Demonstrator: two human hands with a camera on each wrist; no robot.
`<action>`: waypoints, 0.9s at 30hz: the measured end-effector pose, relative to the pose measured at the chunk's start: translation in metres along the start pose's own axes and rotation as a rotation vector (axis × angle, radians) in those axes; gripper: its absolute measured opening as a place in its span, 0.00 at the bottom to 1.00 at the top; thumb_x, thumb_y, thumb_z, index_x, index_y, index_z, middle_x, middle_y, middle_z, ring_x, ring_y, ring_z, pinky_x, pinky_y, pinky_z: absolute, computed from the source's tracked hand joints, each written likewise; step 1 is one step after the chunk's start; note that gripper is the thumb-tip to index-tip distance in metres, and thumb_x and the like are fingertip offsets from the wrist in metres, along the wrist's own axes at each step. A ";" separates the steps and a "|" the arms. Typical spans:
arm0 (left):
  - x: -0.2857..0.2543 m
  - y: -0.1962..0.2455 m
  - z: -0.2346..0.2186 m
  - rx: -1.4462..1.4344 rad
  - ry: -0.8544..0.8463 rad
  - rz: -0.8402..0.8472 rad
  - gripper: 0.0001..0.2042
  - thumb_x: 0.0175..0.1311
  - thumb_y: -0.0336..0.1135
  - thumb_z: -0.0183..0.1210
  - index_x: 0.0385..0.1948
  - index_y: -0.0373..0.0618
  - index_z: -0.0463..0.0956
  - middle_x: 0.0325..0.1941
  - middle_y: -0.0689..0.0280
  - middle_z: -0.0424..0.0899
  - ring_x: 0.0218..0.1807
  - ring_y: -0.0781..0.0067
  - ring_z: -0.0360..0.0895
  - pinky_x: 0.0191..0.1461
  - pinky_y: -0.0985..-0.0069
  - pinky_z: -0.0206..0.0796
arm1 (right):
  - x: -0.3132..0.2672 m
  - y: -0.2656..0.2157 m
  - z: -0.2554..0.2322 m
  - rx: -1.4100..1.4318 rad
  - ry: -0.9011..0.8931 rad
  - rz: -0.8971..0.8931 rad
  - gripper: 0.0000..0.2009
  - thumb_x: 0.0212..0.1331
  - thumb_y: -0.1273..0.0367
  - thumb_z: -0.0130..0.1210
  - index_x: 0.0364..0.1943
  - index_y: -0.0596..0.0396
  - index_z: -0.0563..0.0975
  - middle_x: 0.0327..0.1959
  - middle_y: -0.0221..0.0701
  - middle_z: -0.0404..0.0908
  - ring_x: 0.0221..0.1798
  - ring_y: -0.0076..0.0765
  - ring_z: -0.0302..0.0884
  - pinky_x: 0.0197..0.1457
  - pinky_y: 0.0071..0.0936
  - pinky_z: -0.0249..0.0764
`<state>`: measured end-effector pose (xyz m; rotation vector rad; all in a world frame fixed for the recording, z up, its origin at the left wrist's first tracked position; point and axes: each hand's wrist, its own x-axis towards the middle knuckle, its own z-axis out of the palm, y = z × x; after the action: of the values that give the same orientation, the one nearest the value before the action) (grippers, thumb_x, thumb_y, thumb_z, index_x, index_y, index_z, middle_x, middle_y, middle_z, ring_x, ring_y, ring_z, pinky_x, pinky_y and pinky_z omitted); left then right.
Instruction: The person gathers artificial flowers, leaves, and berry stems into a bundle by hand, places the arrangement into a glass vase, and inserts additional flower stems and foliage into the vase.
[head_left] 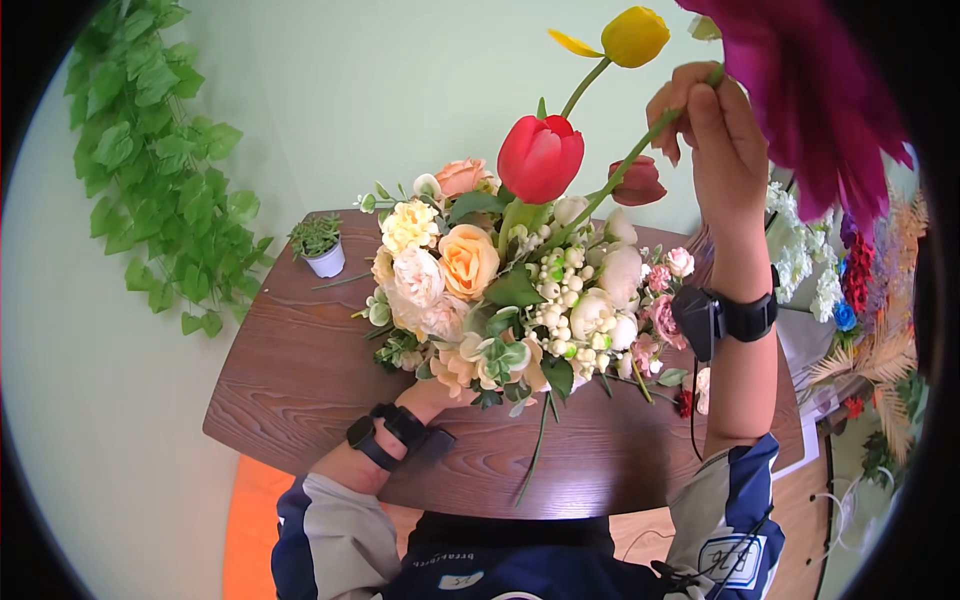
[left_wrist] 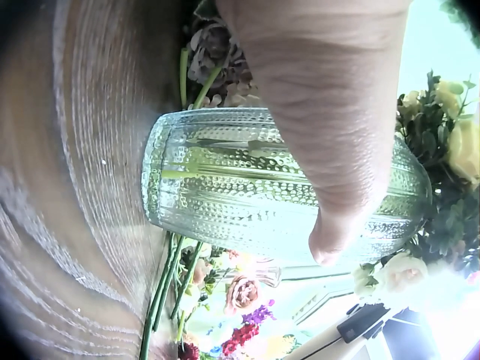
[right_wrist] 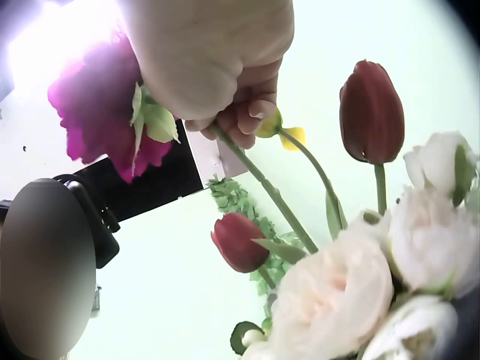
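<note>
My right hand point(head_left: 718, 135) is raised above the bouquet and pinches the green stem point(head_left: 640, 148) of a large magenta flower point(head_left: 815, 100). The stem's lower part runs down among the blooms, where its end is hidden. Low at the front, my left hand point(left_wrist: 326, 105) holds a ribbed clear glass vase point(left_wrist: 232, 180), the thumb lying across its side. Green stems show through the glass. A red tulip point(head_left: 541, 160), a yellow tulip point(head_left: 636, 38) and a darker red tulip point(right_wrist: 371, 112) rise over peach roses point(head_left: 468, 262), white roses and white berries point(head_left: 565, 300).
The vase stands on a brown wooden table point(head_left: 300, 400). A small potted plant point(head_left: 322, 248) sits at its back left corner. Cut stems point(left_wrist: 161, 289) and pink roses point(head_left: 665, 320) lie around the vase. Ivy point(head_left: 150, 150) hangs on the wall; more flowers point(head_left: 860, 260) stand at right.
</note>
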<state>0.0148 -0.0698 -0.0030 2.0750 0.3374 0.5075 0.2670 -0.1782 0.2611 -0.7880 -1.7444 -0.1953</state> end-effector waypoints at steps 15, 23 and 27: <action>-0.001 -0.015 0.003 0.017 0.011 0.059 0.18 0.63 0.36 0.54 0.54 0.47 0.68 0.54 0.61 0.73 0.56 0.62 0.70 0.57 0.68 0.64 | 0.028 -0.035 0.022 -0.124 0.011 0.304 0.09 0.67 0.72 0.44 0.31 0.58 0.74 0.21 0.27 0.74 0.22 0.19 0.68 0.25 0.18 0.64; -0.005 -0.026 0.004 0.028 0.020 0.084 0.19 0.62 0.36 0.55 0.55 0.46 0.67 0.55 0.61 0.73 0.57 0.62 0.70 0.58 0.68 0.63 | 0.023 -0.004 0.013 -0.646 0.062 -0.123 0.07 0.58 0.78 0.48 0.39 0.59 0.74 0.28 0.30 0.76 0.29 0.25 0.72 0.30 0.25 0.68; -0.004 -0.030 0.002 0.037 0.023 0.105 0.20 0.62 0.36 0.55 0.55 0.46 0.67 0.56 0.61 0.72 0.57 0.62 0.70 0.58 0.68 0.63 | 0.029 -0.016 0.008 -0.203 0.066 0.274 0.10 0.54 0.80 0.51 0.41 0.59 0.74 0.34 0.33 0.77 0.34 0.30 0.74 0.35 0.29 0.71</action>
<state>0.0109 -0.0578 -0.0301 2.1320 0.2538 0.5929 0.2479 -0.1744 0.2894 -1.1466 -1.5516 -0.2118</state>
